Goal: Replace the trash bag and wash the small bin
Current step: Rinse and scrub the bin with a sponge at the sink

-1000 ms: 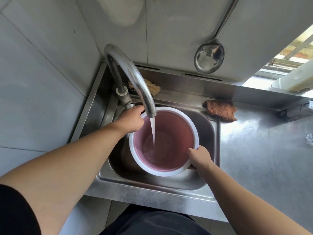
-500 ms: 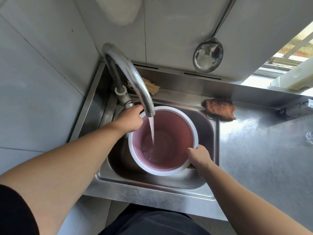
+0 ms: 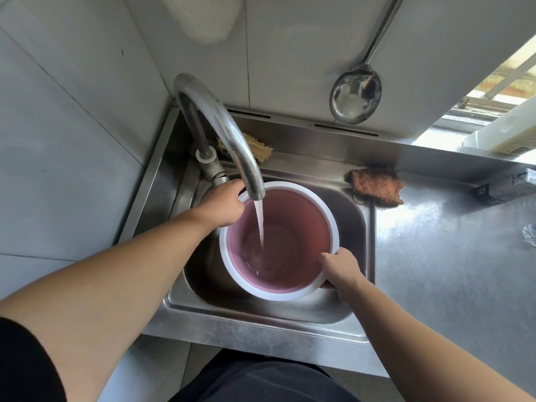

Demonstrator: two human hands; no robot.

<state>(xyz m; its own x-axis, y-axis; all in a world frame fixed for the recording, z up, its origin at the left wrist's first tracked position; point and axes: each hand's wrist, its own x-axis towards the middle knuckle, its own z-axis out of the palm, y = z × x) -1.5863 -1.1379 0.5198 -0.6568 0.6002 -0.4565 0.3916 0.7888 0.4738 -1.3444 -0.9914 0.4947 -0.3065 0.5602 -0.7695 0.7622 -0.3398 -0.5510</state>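
Observation:
The small bin [image 3: 301, 227], pink and ribbed inside with a white rim, sits upright in the steel sink [image 3: 261, 314]. Water runs from the curved tap [image 3: 229, 134] into it and pools at its bottom. My left hand [image 3: 222, 206] grips the rim at the far left, just below the spout. At the near right, my right hand [image 3: 340, 266] holds the rim, with fingers curled under it. No trash bag is in view.
A brown cloth [image 3: 375, 185] lies at the sink's back right corner, a loofah scrubber [image 3: 256, 146] behind the tap. A metal ladle [image 3: 355, 95] hangs on the tiled wall. The steel counter [image 3: 449, 271] stretches right toward a window.
The water in the bin has risen slightly. Both hands keep the same hold on the rim, and the bin has barely moved.

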